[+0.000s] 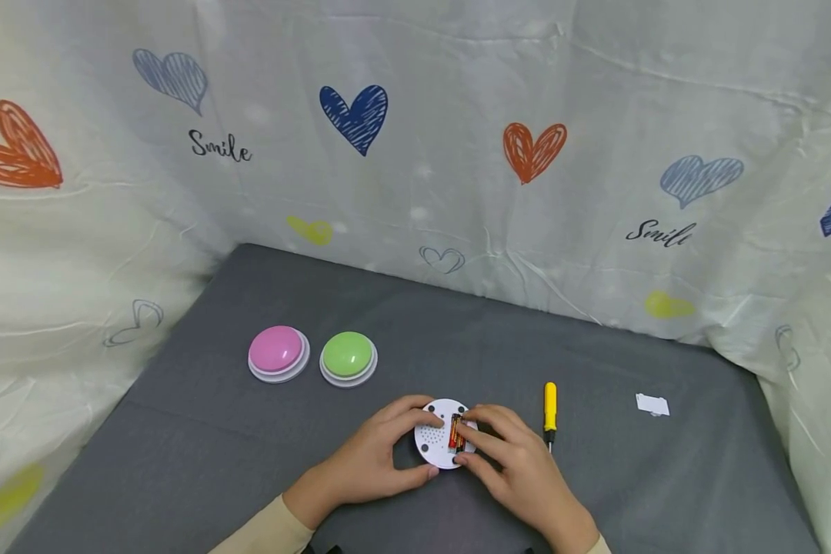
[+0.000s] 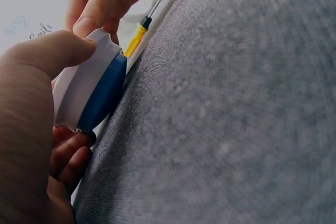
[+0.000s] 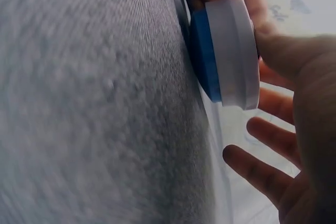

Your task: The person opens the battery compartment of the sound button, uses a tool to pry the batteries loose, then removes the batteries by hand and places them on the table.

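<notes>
My left hand (image 1: 374, 462) grips the upturned blue button (image 1: 443, 442) near the bench's front edge, steadying its white base. My right hand (image 1: 519, 462) pinches the batteries (image 1: 455, 433) in its compartment; I'd press them flat, gently, keeping the base level.

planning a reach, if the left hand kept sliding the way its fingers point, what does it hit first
The round white button base with batteries it already grips; past that, the right hand, then likely the yellow-handled screwdriver.
</notes>
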`<action>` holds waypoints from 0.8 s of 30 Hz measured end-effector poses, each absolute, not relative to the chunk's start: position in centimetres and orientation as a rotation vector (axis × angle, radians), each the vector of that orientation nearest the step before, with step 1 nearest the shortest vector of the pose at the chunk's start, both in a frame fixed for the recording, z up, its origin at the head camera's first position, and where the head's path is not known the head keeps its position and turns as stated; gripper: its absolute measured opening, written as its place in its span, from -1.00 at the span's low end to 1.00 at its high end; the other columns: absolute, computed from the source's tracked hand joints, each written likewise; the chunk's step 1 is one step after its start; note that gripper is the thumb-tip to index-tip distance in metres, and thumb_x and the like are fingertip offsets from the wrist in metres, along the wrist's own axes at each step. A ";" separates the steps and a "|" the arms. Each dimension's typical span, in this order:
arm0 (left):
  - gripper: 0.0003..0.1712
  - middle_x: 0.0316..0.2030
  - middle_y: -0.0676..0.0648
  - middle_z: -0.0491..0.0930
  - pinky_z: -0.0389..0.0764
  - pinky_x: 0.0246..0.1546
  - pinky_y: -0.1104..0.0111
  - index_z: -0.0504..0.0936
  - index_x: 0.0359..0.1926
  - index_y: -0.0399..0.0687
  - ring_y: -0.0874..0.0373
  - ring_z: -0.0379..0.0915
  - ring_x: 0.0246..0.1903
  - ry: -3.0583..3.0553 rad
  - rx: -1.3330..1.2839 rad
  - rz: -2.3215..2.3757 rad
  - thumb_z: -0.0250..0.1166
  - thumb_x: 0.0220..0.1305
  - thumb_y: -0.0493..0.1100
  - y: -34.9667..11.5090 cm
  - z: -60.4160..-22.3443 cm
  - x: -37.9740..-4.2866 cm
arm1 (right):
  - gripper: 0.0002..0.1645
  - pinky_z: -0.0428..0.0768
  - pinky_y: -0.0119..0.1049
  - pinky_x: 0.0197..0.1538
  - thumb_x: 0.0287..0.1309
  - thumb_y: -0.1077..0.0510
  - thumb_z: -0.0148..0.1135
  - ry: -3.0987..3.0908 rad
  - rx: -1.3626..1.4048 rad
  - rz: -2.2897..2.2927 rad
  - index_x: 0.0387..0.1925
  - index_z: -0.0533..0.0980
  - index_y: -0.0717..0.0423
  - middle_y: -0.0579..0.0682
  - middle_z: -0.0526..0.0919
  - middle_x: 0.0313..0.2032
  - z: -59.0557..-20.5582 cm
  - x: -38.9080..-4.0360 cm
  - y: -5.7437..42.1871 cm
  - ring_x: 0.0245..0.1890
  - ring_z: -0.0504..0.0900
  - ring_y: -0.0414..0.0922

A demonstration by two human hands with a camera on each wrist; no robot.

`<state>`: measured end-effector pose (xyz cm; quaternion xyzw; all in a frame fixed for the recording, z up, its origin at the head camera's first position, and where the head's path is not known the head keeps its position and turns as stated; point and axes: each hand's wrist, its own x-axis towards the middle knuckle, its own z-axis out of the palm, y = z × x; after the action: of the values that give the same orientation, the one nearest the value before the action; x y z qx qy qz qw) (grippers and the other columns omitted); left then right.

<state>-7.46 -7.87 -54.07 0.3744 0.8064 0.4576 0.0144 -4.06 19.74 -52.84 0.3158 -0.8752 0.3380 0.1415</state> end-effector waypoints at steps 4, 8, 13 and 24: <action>-0.38 0.37 0.02 0.51 0.56 0.33 0.10 0.63 0.29 0.15 0.09 0.50 0.34 2.539 1.211 1.425 0.65 0.26 -0.01 -7.9 -54.2 -7.5 | -0.57 0.47 -0.36 0.38 0.44 -0.05 0.47 -2.501 0.933 0.951 0.23 0.76 0.01 -0.08 0.69 0.22 -52.8 -4.2 19.7 0.26 0.62 -0.06; -0.39 0.36 0.01 0.52 0.56 0.33 0.11 0.64 0.29 0.14 0.09 0.51 0.32 2.545 1.224 1.430 0.64 0.26 -0.01 -7.8 -54.3 -7.6 | -0.60 0.58 -0.27 0.28 0.46 -0.05 0.45 -2.469 0.957 0.920 0.18 0.78 0.02 -0.07 0.69 0.19 -52.8 -4.3 19.7 0.21 0.64 -0.07; -0.40 0.36 0.01 0.52 0.55 0.33 0.14 0.64 0.28 0.13 0.09 0.51 0.31 2.530 1.231 1.447 0.64 0.26 -0.02 -7.7 -54.3 -7.6 | -0.64 0.63 -0.23 0.23 0.44 -0.02 0.47 -2.449 0.980 0.907 0.15 0.79 0.01 -0.07 0.70 0.18 -52.7 -4.3 19.7 0.18 0.64 -0.08; -0.39 0.34 0.00 0.53 0.56 0.33 0.15 0.65 0.27 0.11 0.10 0.52 0.30 2.540 1.231 1.456 0.65 0.24 -0.05 -7.7 -54.2 -7.6 | -0.66 0.66 -0.26 0.19 0.46 0.02 0.44 -2.417 1.019 0.892 0.16 0.78 0.02 -0.10 0.74 0.17 -52.9 -4.3 19.7 0.16 0.68 -0.10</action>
<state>-7.62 -7.72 -54.24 0.3876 0.7996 0.4583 -0.0173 -4.32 19.69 -52.90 0.3614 -0.8574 0.3164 0.1846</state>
